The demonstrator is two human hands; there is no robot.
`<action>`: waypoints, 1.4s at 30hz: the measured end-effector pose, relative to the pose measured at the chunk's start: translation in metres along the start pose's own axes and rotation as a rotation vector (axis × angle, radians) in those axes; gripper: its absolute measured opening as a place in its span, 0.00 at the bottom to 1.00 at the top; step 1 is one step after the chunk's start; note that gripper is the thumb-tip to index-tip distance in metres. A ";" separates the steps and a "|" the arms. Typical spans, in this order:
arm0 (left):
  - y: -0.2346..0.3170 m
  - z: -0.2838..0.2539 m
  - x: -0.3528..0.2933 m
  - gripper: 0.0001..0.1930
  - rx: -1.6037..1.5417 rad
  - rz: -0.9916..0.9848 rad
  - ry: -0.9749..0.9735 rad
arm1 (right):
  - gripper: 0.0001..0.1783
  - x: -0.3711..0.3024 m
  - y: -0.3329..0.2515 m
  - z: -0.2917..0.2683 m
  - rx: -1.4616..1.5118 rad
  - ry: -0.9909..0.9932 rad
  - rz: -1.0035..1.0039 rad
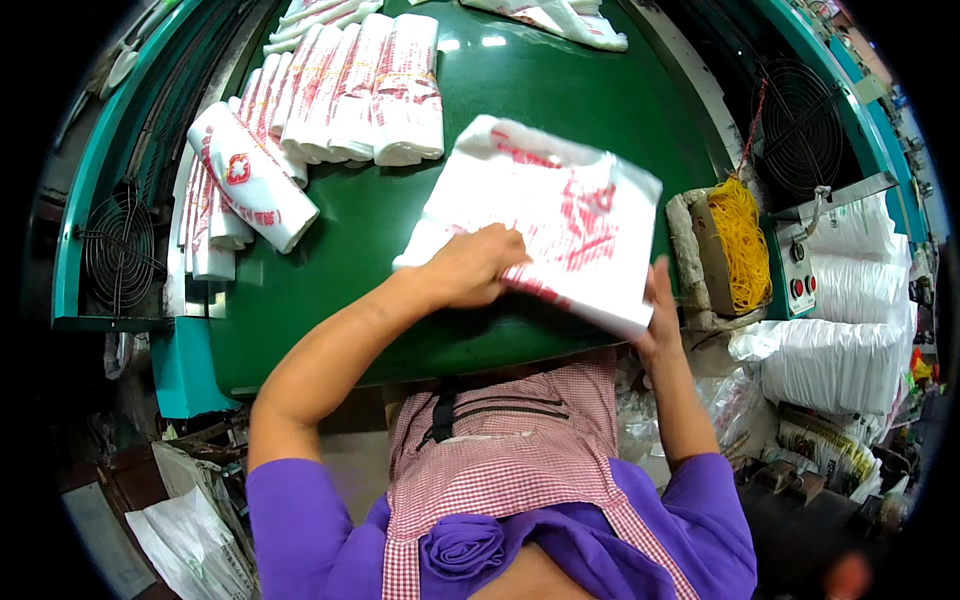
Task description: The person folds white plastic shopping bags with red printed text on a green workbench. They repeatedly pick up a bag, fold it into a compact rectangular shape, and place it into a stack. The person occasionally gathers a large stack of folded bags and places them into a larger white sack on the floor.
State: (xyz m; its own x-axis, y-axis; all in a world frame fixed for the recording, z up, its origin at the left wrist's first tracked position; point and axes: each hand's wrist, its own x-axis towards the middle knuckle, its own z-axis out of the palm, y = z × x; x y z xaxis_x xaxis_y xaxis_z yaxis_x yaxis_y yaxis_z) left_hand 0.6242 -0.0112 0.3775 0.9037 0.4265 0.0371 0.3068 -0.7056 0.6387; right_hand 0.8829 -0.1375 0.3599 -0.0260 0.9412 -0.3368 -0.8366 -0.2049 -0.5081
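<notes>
A flat stack of white plastic bags point(540, 210) with red print lies tilted over the front part of the green tabletop. My left hand point(475, 265) is closed on its near left edge, fingers curled over the plastic. At the near right corner, my right hand point(660, 315) holds the edge, its fingers pointing up along the side and slightly blurred. Left of the stack, a rolled bundle of bags point(250, 180) rests aslant on other bundles. Behind it, several folded bundles point(365, 90) lie side by side, some with yellow bands round them.
More white bags point(560, 20) lie at the far edge of the green table point(560, 85). A box of yellow rubber bands point(738, 245) stands at the right edge, beside a control box with red buttons point(797, 280). White packed bags point(835, 340) are piled farther right. Round fan guards point(118, 255) flank the table.
</notes>
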 end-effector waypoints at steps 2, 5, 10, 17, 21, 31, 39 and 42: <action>0.014 -0.006 -0.022 0.16 0.136 0.188 -0.151 | 0.32 0.010 -0.011 -0.004 -0.247 0.014 0.036; 0.015 -0.014 -0.036 0.15 0.175 -0.008 -0.261 | 0.32 0.006 -0.007 -0.011 -0.968 -0.207 -0.192; 0.008 -0.022 -0.017 0.14 -0.073 -0.214 -0.449 | 0.25 0.001 -0.007 -0.002 -2.140 -0.887 -0.638; 0.028 -0.048 0.029 0.10 0.574 0.349 0.050 | 0.24 0.037 -0.045 0.008 -2.226 -1.072 -0.508; 0.026 -0.033 0.030 0.14 0.314 -0.134 -0.418 | 0.28 0.012 -0.054 0.003 -1.824 -0.797 -0.215; 0.041 -0.036 -0.017 0.19 -0.035 -0.301 -0.319 | 0.20 -0.014 -0.033 0.023 -1.935 -0.370 -0.152; 0.004 0.002 -0.003 0.26 0.314 -0.004 0.152 | 0.12 0.026 -0.074 0.009 -1.983 0.077 -0.639; 0.010 0.001 0.006 0.34 0.163 -0.145 -0.044 | 0.12 0.001 -0.162 -0.015 -1.932 0.497 -1.186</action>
State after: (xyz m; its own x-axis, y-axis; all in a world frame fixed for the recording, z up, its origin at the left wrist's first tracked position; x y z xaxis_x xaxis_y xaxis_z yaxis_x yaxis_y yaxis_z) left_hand 0.6330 -0.0163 0.3830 0.8580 0.5071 -0.0820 0.4750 -0.7226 0.5022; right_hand 1.0271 -0.1078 0.4299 0.2453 0.7437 0.6219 0.9378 -0.0193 -0.3468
